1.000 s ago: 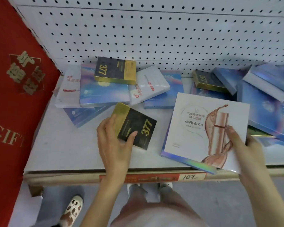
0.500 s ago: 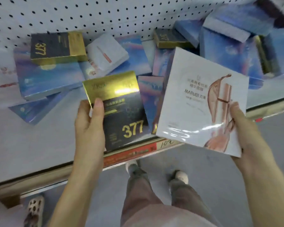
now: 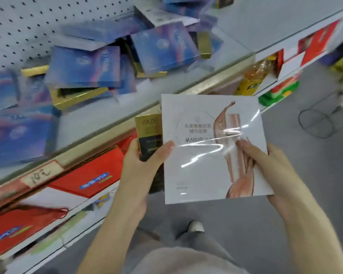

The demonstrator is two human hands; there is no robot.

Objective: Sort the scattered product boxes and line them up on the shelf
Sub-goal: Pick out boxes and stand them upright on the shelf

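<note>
Left hand (image 3: 139, 171) grips the black-and-gold box (image 3: 150, 131), thumb on the white box (image 3: 202, 171). Right hand (image 3: 265, 161) clasps the white box's right edge.

Colours being shown on the boxes
A copper-pink swirl on white is being displayed by the large box (image 3: 196, 175); black and gold are being shown by the small box (image 3: 149, 131); blue-purple shimmer is being shown by the scattered boxes (image 3: 85, 66).

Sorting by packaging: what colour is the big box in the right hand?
The big box is white with a rose-gold swirl; head view.
</note>
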